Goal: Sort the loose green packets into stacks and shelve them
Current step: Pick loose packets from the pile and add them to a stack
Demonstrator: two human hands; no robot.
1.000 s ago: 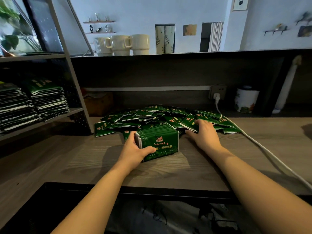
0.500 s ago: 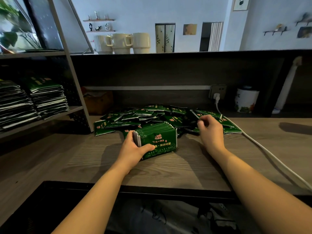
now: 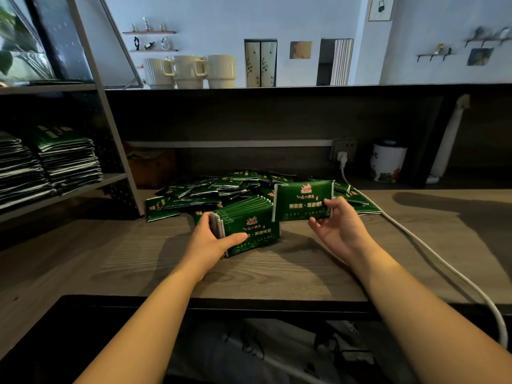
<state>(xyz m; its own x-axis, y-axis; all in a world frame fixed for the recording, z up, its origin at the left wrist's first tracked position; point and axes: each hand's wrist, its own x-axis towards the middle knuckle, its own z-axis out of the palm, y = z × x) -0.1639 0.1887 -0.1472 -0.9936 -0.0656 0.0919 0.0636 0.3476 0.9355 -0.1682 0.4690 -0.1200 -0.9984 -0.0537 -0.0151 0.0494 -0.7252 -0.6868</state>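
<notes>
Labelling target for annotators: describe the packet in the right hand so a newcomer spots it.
On the wooden counter, behind the upright stack the left hand grips, lies the loose pile. The single packet is lifted above it, face toward the camera, pinched by the right hand.

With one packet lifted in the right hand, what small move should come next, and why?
Probably bring the single packet leftward and lay it against the front of the bundle. The right hand pinches it upright, face forward, just right of the bundle, which the left hand grips on edge on the counter. The loose pile behind remains unsorted.
</notes>
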